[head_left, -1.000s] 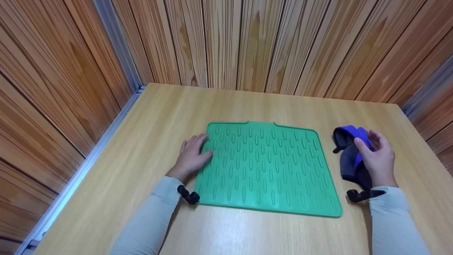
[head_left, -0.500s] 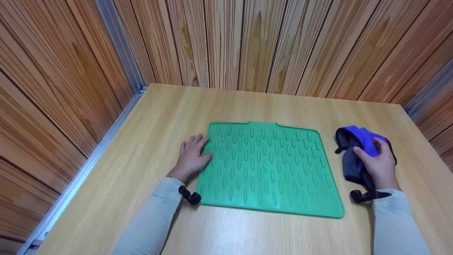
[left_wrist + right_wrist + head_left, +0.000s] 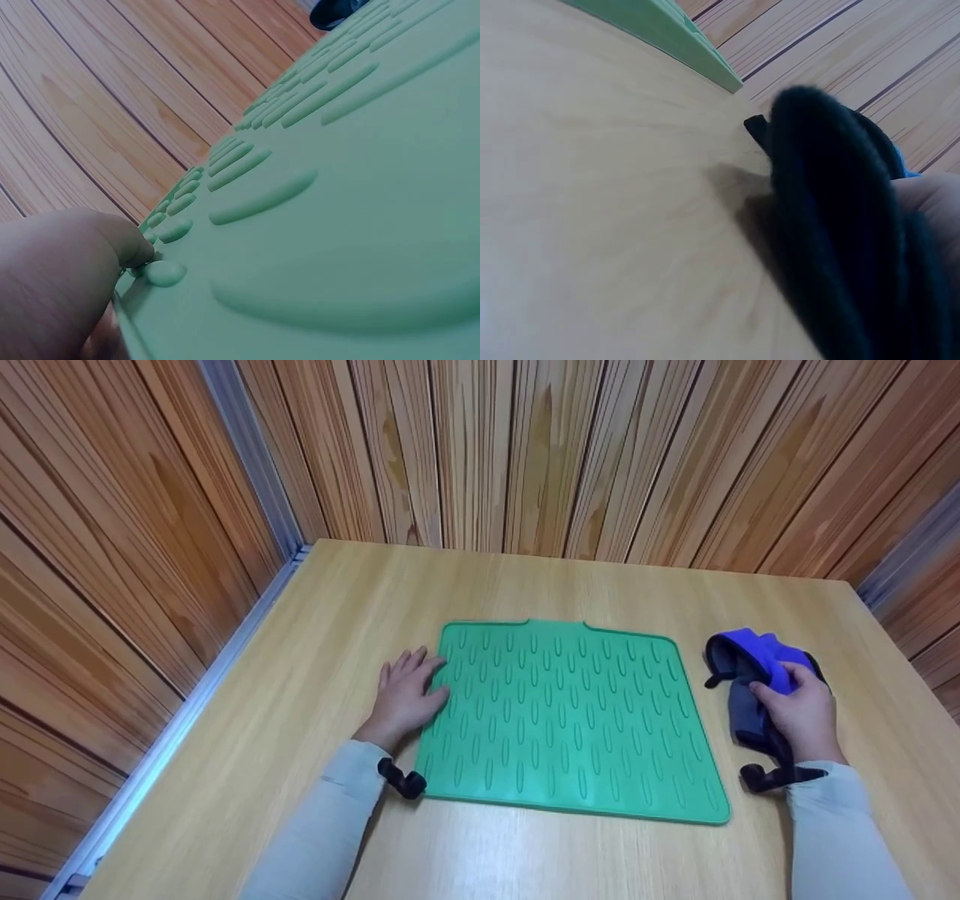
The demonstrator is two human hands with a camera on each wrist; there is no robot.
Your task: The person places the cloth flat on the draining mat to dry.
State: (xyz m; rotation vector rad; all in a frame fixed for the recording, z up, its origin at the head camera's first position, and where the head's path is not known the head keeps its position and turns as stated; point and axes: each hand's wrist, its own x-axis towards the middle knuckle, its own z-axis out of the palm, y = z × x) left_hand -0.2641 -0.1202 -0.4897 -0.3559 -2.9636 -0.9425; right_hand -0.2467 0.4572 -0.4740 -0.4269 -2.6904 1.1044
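A green rubbery mat (image 3: 559, 720) with raised oval ridges lies flat on the table. My left hand (image 3: 405, 694) rests at its left edge, fingers spread and straight, with the thumb over the rim. In the left wrist view the thumb (image 3: 82, 255) touches the mat's border beside the ridges. To the right of the mat sits a crumpled blue-and-dark-grey fabric item (image 3: 750, 712) with black edging and a small black tab. My right hand (image 3: 806, 712) pinches its blue part between thumb and fingers. Seen from the right wrist, its dark, fuzzy folded edge (image 3: 840, 225) fills the foreground.
The wooden table (image 3: 570, 862) meets a wood-panelled wall (image 3: 562, 457) at the back. Along the left side runs a metal rail (image 3: 187, 705). A black wrist mount (image 3: 403, 778) on the left cuff overlaps the mat's near-left corner.
My right hand has gone from loosely open over the fabric item to pinching it. The fabric's right side now shows beyond the fingers. My left hand and the mat have stayed put.
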